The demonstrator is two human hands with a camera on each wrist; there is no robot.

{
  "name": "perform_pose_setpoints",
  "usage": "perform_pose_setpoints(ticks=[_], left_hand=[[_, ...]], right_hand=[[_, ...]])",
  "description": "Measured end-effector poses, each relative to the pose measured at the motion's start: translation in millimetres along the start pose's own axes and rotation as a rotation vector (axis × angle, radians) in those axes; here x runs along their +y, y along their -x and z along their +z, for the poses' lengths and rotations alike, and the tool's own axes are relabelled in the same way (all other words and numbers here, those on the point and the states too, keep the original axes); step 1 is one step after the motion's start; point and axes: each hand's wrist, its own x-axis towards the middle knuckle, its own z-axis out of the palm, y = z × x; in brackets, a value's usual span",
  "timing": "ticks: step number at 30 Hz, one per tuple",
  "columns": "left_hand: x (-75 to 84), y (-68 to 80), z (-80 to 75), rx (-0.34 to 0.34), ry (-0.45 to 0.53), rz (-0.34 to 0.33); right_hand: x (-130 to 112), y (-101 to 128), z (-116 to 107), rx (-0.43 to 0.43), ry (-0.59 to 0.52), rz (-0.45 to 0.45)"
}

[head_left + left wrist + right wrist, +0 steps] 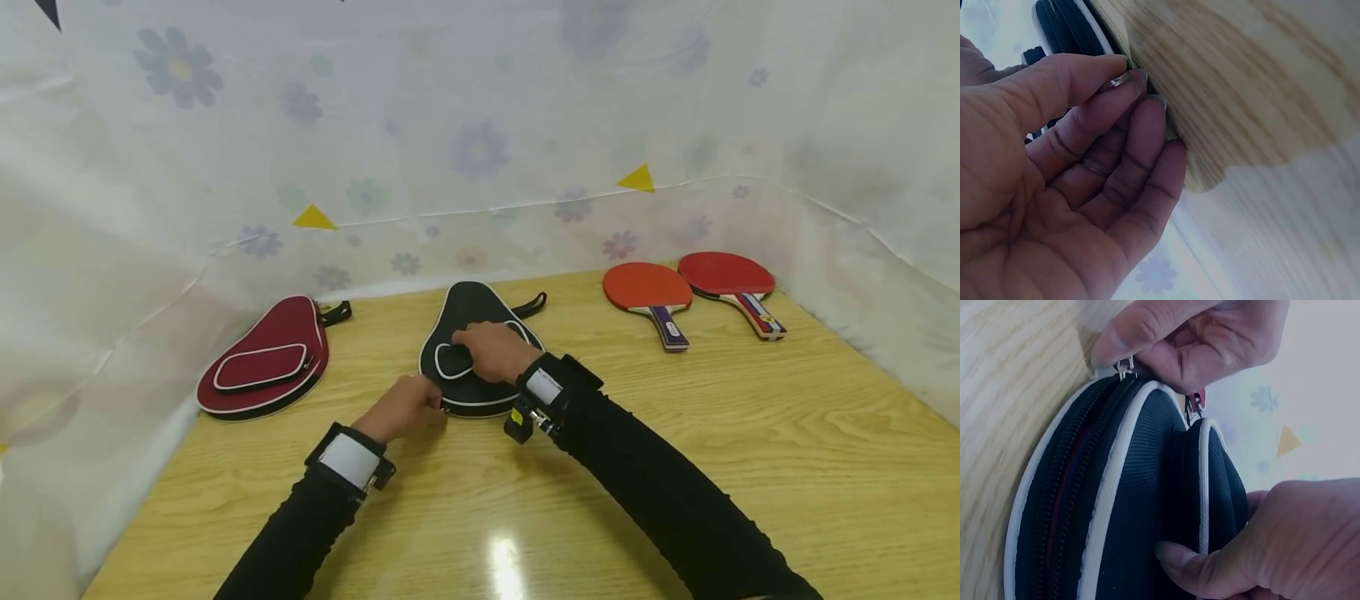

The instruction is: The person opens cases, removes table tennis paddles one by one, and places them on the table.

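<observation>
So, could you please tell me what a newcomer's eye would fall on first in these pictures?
Probably the dark case in the middle of the table, where the left hand pinches its zipper pull and the right hand grips its front pocket. The orange-red paddle and the red paddle at the right likely come next, then the maroon case at the left.

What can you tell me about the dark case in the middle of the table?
The dark case looks like fabric with white edging. It lies on the wood-look table, rounded end toward the person, narrow end away. A loop strap sticks out at the right, and a white-edged pocket sits on top. Its side zip is partly open, with red and blue glimpsed inside. The left hand pinches the zip pull; the right hand grips the pocket.
</observation>
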Motion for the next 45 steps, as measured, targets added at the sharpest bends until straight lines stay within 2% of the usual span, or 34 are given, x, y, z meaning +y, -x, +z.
perform_pose_setpoints(ticks=[9, 16, 24, 29, 32, 35, 38, 42, 43, 45], left_hand=[[-0.7, -2.0, -0.5, -0.017, 0.006, -0.038], [-0.2, -1.8, -1.2, -0.015, 0.017, -0.023], [-1.0, -1.8, -1.8, -0.025, 0.013, -0.034], [0.6, -1.8, -2.7, -0.029, 0.03, -0.038], [1.6, -2.2, -2.6, -0.033, 0.035, -0.046], [2.5, -2.8, -2.2, -0.045, 0.036, -0.061], [2.7, -3.6, -0.8, -0.053, 0.033, -0.07], [3.8, -3.0, 0.9, -0.043, 0.04, -0.053], [4.1, -2.6, 0.9, -0.037, 0.039, -0.046], [4.6, -2.0, 1.0, -0.021, 0.036, -0.035]], right_hand=[[10, 2, 1, 0.003, 0.018, -0.073], [16, 5, -1, -0.001, 0.024, -0.122], [26, 5, -1, 0.014, 0.042, -0.202], [27, 8, 0, 0.023, 0.044, -0.209], [24, 11, 0, 0.023, 0.035, -0.172], [17, 14, 0, -0.016, -0.002, -0.088], [9, 16, -2, -0.108, -0.059, 0.009], [-4, 15, -7, -0.239, -0.225, 0.122], [-7, 14, -7, -0.244, -0.262, 0.146], [-14, 12, -5, -0.201, -0.295, 0.173]])
